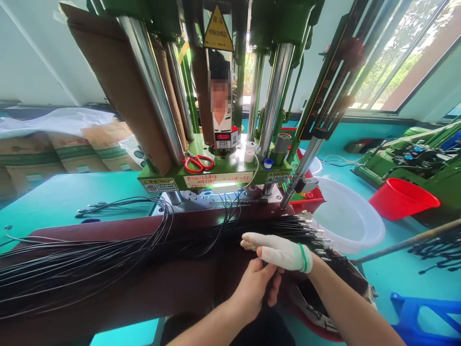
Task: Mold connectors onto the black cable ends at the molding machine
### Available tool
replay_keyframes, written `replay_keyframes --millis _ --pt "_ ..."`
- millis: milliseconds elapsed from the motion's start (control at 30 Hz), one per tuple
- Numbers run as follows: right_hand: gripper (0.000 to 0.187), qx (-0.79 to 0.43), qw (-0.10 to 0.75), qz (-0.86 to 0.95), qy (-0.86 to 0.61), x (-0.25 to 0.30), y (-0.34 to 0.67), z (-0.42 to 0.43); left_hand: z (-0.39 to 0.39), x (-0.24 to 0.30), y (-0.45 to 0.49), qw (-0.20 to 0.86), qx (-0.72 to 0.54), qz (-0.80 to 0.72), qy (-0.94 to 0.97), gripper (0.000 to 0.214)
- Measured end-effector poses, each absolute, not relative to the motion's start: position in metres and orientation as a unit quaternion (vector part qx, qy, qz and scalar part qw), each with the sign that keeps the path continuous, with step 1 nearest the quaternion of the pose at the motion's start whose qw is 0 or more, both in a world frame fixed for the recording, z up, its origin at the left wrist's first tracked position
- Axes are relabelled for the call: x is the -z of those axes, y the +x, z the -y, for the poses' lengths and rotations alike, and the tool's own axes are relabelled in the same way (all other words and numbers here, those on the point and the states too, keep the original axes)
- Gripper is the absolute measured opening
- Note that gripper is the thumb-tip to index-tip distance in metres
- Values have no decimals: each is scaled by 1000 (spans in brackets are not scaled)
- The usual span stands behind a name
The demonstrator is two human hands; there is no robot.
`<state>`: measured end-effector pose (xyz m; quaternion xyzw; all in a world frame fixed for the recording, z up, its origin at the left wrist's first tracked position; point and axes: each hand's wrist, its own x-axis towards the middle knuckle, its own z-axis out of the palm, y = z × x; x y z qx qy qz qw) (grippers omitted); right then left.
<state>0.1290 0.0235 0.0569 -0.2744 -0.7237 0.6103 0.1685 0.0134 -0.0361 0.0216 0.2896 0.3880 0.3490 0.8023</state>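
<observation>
My right hand (279,251) wears a white glove with a green cuff band. Its fingers stretch out flat to the left over a bundle of black cables (266,227), and a bare thumb tip pokes from the glove. Just below it, my bare left hand (256,286) is closed, thumb and forefinger pinched together near the gloved thumb. What is in that pinch is hidden. More black cables (108,254) run left across the dark red work surface (173,283). Some lead into the lit gap of the green press (223,190). Metal-tipped cable ends (317,235) gather at the right.
Red-handled scissors (199,163) and a blue-and-white spool (268,163) rest on the press ledge. A large translucent tub (345,216), a red bucket (403,199) and a blue stool (428,317) stand on the right. Sacks (65,149) sit at left. A person (221,120) shows between the press columns.
</observation>
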Motion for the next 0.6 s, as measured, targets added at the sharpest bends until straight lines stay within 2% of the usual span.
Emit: replay_keyframes --millis 133,200,267,333,500,600 --pt "70 -593 145 761 -219 -60 126 -40 31 -13 5 762 -407 -405 299 44" --pt "58 -445 146 824 -318 -58 124 -61 23 -10 -3 737 -460 -408 279 42" --pt "46 -237 136 839 -470 -51 121 -88 14 -8 -11 714 -503 -414 256 42" --pt "40 -132 113 813 -556 -41 117 -114 8 -6 -17 698 -518 -429 246 43" --pt "39 -76 49 789 -608 -21 107 -143 8 0 -19 678 -516 -452 264 43" --pt "41 -83 9 790 -608 -25 106 -141 9 2 -19 681 -517 -442 272 42"
